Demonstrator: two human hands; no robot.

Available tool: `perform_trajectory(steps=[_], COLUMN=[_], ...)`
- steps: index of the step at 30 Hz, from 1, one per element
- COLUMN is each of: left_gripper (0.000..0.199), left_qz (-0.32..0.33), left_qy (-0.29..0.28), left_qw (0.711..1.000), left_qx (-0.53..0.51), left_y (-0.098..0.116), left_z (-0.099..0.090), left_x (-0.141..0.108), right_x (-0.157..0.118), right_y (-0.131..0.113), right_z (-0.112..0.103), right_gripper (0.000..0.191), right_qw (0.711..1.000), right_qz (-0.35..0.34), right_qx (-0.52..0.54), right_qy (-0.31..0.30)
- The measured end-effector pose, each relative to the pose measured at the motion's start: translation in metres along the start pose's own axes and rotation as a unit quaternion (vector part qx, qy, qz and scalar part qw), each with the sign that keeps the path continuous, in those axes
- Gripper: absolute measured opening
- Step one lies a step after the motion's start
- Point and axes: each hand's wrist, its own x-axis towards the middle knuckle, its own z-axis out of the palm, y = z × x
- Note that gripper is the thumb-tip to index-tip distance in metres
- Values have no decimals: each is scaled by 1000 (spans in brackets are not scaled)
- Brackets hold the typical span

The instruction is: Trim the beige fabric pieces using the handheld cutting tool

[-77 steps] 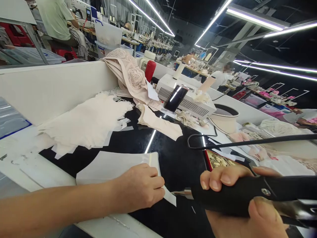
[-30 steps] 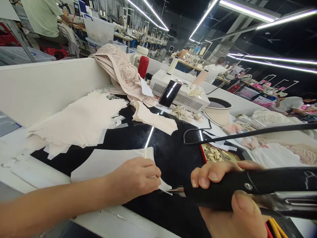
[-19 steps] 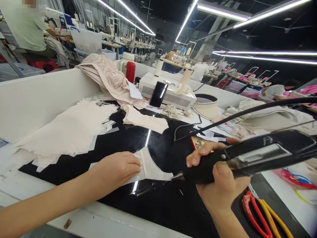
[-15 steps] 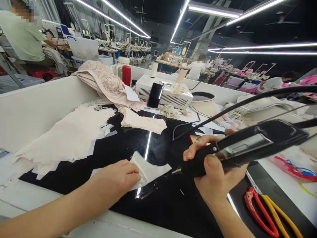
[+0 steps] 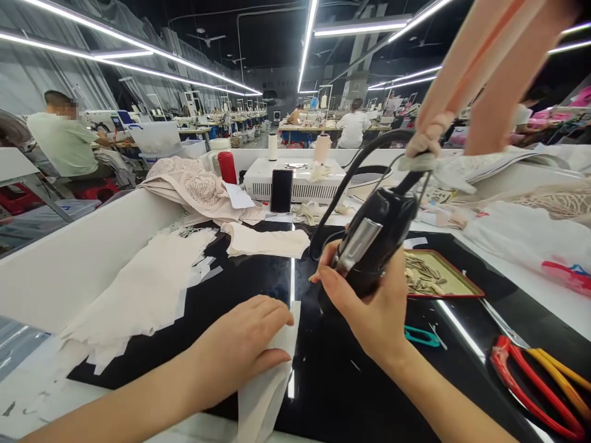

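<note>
My left hand [image 5: 252, 335] rests palm down on a narrow pale cloth piece [image 5: 265, 394], its thumb apart from its fingers. The cloth lies on the glossy black board [image 5: 341, 394] and reaches the front edge. My right hand [image 5: 369, 295] is wrapped around a black handheld tool [image 5: 381, 224] with a metal lever, held tilted over the board to the right of the cloth. A cable runs from the tool's top, and its lower tip is hard to make out. Stacked pale cloth pieces [image 5: 143, 283] lie to the left, and a smaller stack [image 5: 268, 241] lies farther back.
Red-and-yellow-handled scissors [image 5: 530, 375], a teal tool [image 5: 421, 336] and a shallow tray [image 5: 462, 280] are on the right. Behind stand a phone [image 5: 281, 191], a white machine box [image 5: 305, 178] and a red bottle [image 5: 226, 167]. Pink fabric strips hang at the upper right. People sit farther off.
The view has shifted, showing the tray and teal tool. My left hand has gone from gripping the cloth to lying flat on it, and the cloth is turned. The tool is more upright.
</note>
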Motion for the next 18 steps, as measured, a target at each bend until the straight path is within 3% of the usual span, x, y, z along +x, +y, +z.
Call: perform_trajectory(steps=[4, 9, 18], left_gripper=[46, 46, 44], left_qz=[3, -14, -33], left_qy=[-65, -127, -144], left_qw=[994, 988, 989], left_qx=[-89, -86, -16], left_y=[-13, -30, -34], left_z=[-2, 5, 5], left_x=[21, 23, 13], right_x=[-3, -6, -11], right_y=[3, 4, 9], right_z=[7, 16, 29], right_gripper=[34, 33, 37], right_qw=[999, 995, 994], right_qz=[12, 10, 31], right_qx=[14, 92, 89], right_qy=[-29, -48, -50])
